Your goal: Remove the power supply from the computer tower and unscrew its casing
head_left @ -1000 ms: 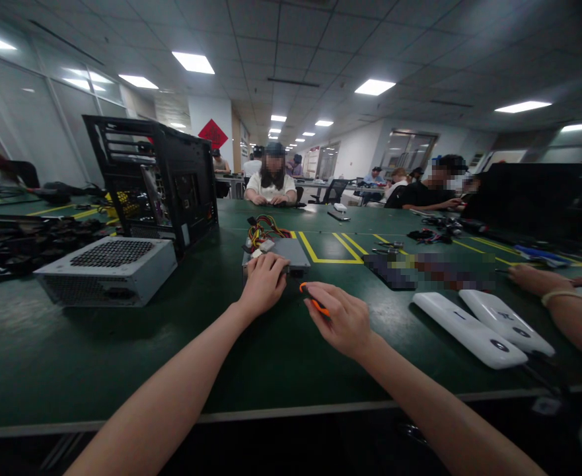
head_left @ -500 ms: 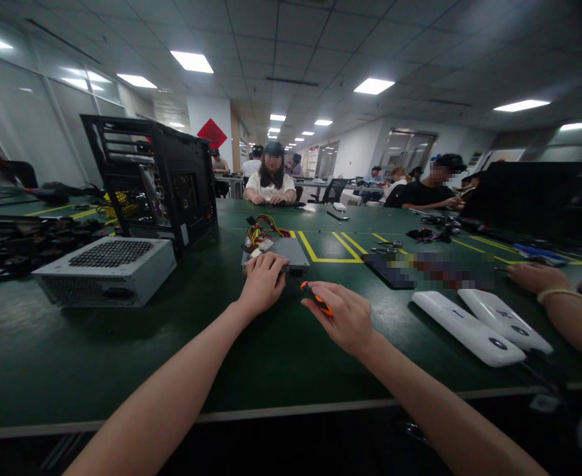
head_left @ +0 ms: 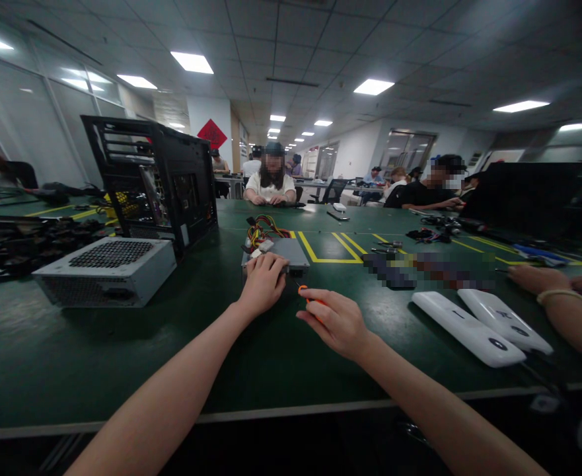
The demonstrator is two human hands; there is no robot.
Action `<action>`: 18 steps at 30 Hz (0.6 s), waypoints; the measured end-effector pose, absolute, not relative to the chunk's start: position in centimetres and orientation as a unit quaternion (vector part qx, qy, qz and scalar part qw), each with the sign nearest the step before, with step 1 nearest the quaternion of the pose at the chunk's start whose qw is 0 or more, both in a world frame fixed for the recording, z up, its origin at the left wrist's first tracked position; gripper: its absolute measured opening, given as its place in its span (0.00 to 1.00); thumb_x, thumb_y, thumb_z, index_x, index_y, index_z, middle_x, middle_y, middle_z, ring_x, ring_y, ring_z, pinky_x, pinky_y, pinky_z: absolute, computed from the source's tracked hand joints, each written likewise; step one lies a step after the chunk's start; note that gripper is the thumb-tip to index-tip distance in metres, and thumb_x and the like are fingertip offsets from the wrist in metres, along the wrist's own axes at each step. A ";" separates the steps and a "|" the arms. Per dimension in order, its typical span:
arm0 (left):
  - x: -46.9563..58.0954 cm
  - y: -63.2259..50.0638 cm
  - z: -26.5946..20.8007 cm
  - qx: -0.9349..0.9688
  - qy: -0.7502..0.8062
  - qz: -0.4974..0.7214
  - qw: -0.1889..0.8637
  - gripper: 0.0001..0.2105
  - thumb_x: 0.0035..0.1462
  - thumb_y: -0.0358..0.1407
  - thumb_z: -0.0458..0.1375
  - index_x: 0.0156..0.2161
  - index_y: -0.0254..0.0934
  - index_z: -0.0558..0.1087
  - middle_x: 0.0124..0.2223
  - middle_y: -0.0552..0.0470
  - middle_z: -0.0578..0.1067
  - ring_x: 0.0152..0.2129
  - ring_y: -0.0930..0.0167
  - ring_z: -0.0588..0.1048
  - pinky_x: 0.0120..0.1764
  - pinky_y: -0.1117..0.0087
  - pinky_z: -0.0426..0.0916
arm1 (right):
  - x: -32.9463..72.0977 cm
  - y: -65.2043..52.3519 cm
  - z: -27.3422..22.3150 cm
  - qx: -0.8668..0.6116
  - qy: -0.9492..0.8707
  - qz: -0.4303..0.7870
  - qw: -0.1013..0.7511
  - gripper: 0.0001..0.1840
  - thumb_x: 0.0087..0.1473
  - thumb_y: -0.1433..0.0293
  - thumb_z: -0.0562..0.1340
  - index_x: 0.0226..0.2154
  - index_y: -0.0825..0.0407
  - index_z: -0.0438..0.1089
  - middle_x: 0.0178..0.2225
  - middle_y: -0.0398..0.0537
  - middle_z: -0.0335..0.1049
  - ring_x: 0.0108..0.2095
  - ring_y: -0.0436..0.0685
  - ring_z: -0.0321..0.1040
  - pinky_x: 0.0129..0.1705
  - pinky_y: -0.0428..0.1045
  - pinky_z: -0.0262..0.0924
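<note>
A small grey power supply [head_left: 291, 251] lies on the green table, with a bundle of coloured cables [head_left: 265, 228] and pale connectors at its back. My left hand [head_left: 262, 283] grips its near left part, fingers bent over the top and covering much of that side. Just right of it, my right hand [head_left: 337, 320] holds a screwdriver [head_left: 302, 289] with an orange and black handle. The thin shaft points at the near face of the power supply, below the socket. Whether the tip touches a screw is too small to tell.
To the left stand a larger power supply [head_left: 107, 271] and a black computer case [head_left: 172, 178]. Two white devices [head_left: 469, 330] and a dark, partly blurred pad [head_left: 390, 271] lie to the right. A neighbour's hand [head_left: 533, 277] is at the right edge. Another person sits opposite.
My right hand has shifted slightly left and turned, so the screwdriver handle now points more away from me and the shaft shows. My left hand and the power supply stay put.
</note>
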State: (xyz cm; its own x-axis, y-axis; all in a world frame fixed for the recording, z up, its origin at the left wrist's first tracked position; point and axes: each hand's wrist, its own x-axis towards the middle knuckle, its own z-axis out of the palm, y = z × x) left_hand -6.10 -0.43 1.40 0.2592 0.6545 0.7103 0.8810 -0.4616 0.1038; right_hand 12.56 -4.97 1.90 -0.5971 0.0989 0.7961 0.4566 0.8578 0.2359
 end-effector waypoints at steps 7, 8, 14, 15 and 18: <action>-6.0 -0.5 1.5 -0.775 -0.495 -0.360 0.157 0.13 0.54 0.32 0.49 0.45 0.41 0.65 0.45 0.48 0.66 0.43 0.64 0.63 0.45 0.61 0.53 | 12.4 -5.9 2.6 -0.116 -0.895 -0.187 0.387 0.15 0.52 0.72 0.53 0.44 0.56 0.59 0.45 0.62 0.64 0.39 0.56 0.67 0.34 0.50 0.64; -6.0 -0.5 1.5 -0.775 -0.495 -0.359 0.157 0.13 0.54 0.32 0.49 0.45 0.41 0.65 0.45 0.48 0.66 0.43 0.65 0.63 0.45 0.61 0.53 | 12.3 -6.0 2.7 -0.113 -0.895 -0.195 0.384 0.15 0.52 0.71 0.54 0.45 0.56 0.59 0.44 0.61 0.65 0.38 0.56 0.68 0.34 0.50 0.64; -6.0 -0.5 1.5 -0.775 -0.497 -0.356 0.156 0.13 0.54 0.32 0.49 0.45 0.41 0.66 0.45 0.48 0.66 0.44 0.65 0.63 0.46 0.61 0.53 | 12.2 -5.5 2.2 -0.116 -0.880 -0.164 0.429 0.15 0.51 0.68 0.59 0.41 0.55 0.58 0.38 0.57 0.69 0.37 0.55 0.69 0.33 0.49 0.65; -6.0 -0.6 1.5 -0.776 -0.497 -0.356 0.156 0.13 0.54 0.31 0.49 0.45 0.40 0.66 0.45 0.48 0.66 0.44 0.65 0.63 0.46 0.61 0.53 | 12.2 -5.5 2.2 -0.120 -0.878 -0.155 0.436 0.15 0.51 0.67 0.59 0.40 0.55 0.58 0.38 0.57 0.69 0.37 0.56 0.69 0.34 0.49 0.65; -6.0 -0.6 1.6 -0.777 -0.495 -0.358 0.154 0.13 0.53 0.31 0.49 0.45 0.40 0.66 0.45 0.48 0.66 0.43 0.65 0.63 0.45 0.61 0.53 | 12.3 -5.8 2.5 -0.113 -0.886 -0.145 0.425 0.15 0.52 0.67 0.56 0.42 0.57 0.58 0.39 0.59 0.68 0.39 0.57 0.68 0.34 0.49 0.66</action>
